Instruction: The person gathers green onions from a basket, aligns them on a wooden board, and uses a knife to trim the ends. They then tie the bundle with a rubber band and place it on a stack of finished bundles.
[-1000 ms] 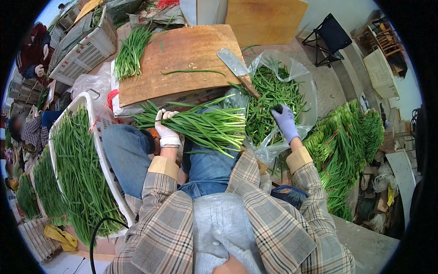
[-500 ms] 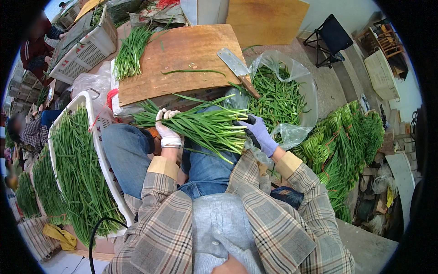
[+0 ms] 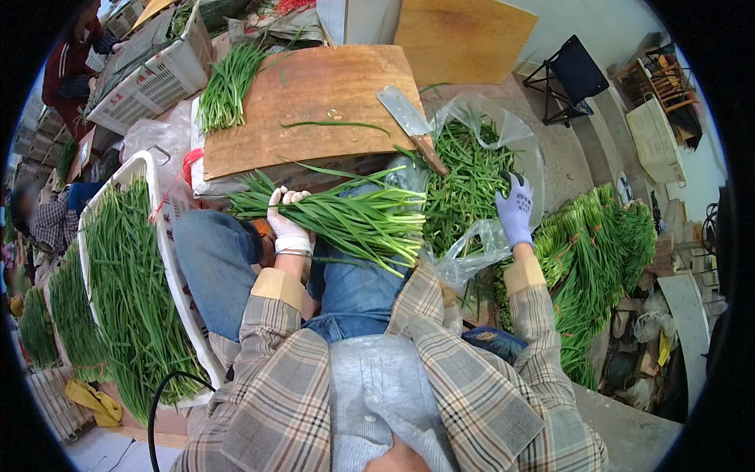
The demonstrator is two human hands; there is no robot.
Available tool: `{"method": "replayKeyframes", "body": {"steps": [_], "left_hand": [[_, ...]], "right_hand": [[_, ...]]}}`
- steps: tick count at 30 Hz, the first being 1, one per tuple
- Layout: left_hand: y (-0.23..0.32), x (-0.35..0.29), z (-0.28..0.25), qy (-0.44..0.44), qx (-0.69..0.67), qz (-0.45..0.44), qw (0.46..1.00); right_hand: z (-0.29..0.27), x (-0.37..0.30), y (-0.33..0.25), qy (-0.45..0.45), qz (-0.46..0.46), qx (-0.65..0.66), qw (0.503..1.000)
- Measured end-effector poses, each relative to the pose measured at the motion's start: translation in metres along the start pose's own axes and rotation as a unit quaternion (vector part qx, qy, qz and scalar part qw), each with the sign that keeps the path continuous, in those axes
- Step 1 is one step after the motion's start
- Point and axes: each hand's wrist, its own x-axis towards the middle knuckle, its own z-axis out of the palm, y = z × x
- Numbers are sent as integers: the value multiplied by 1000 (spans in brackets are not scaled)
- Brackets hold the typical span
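Observation:
My left hand (image 3: 289, 222), in a white glove, is closed around a bunch of garlic chives (image 3: 354, 216) above my lap. The pale cut ends of the bunch point right and its green tips left. Off to the right, my right hand (image 3: 515, 211) in a lavender glove with dark fingers is over an open clear plastic bag (image 3: 536, 161) of loose green leaves (image 3: 468, 177). Its fingers blend into the dark greens, so their grip is unclear. A cleaver (image 3: 405, 112) lies on the wooden board (image 3: 330, 86), its handle hanging over the right edge.
More chives (image 3: 228, 90) and a single stalk (image 3: 334, 123) lie on the board. A white crate (image 3: 161, 228) full of chives stands at my left. Tied bundles (image 3: 605, 252) are piled at right. A folding stool (image 3: 572, 75) stands far right; other people (image 3: 67, 71) are at far left.
My right hand has left the cut ends of the bunch and moved right, over the plastic bag. The left hand keeps the bunch in nearly the same place.

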Motion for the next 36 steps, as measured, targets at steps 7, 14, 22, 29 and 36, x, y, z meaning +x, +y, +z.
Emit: {"method": "replayKeyframes", "body": {"steps": [7,14,22,29,36], "left_hand": [[-2,-3,9,-26,-35,-23,999],[-4,-6,20,-61,-42,-37,997],[-2,-4,9,-57,-55,-42,996],[0,-1,-1,-69,-74,-50,994],[-1,0,3,-90,-61,-53,993]], "right_hand": [[-51,0,-145,-272,-72,182,942],[-3,-8,-142,-339,53,343,874],[14,2,-73,-304,283,827,378],[-6,13,-49,-339,247,622,661],[-5,0,-125,-386,34,511,767]]}}
